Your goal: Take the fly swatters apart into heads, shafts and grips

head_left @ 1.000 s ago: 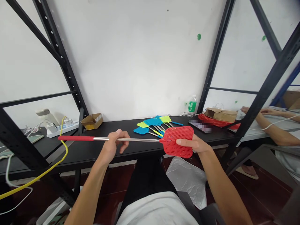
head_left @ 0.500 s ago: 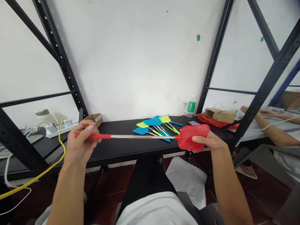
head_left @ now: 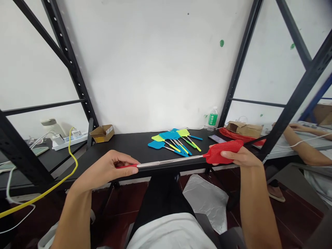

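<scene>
A red fly swatter (head_left: 223, 152) with an extended metal telescopic shaft stretches between my hands above the front edge of the black table (head_left: 132, 148). My left hand (head_left: 111, 167) is closed round its red handle, with thumb and fingers by the start of the shaft. The mesh head is gripped by my right hand (head_left: 240, 157), thumb lying on its face. Behind the shaft, several blue and yellow-green fly swatters (head_left: 171, 135) lie in an overlapping pile, their handles pointing toward the right front.
An open cardboard box (head_left: 102, 134) stands at the left near a power strip (head_left: 70, 141) and a yellow cable (head_left: 75, 162). A phone (head_left: 217, 139), a water bottle (head_left: 212, 119) and red plastic (head_left: 233, 134) are to the right. Another person's arm (head_left: 295, 141) shows beyond the black rack post (head_left: 290, 100).
My left hand has moved right along the handle to the shaft end and lowered. The swatter now slopes up to the right, with its head tilted and shifted right in my right hand.
</scene>
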Motion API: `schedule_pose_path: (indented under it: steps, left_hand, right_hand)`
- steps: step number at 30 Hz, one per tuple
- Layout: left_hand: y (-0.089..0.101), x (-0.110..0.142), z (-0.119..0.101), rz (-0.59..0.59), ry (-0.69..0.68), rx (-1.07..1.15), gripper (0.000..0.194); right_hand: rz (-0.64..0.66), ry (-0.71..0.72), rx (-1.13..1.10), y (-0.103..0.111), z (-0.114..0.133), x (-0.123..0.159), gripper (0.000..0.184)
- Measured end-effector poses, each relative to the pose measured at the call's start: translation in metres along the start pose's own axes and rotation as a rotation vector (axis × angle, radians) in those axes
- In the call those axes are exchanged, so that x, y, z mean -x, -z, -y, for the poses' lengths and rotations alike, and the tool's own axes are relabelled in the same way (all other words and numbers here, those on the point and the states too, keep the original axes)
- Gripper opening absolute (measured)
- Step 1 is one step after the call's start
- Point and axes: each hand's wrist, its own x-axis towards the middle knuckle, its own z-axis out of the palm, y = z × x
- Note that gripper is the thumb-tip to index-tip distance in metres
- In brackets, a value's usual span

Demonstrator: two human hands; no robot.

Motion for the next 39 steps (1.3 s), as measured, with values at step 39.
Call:
schedule_pose_path:
  steps: [39]
  left_hand:
    - [-0.032,-0.014,-0.022,-0.081,0.018,-0.214,0.03]
  right_hand:
    - [0.372,-0.036,-0.068,-0.07,-0.012,-0.041,0.034]
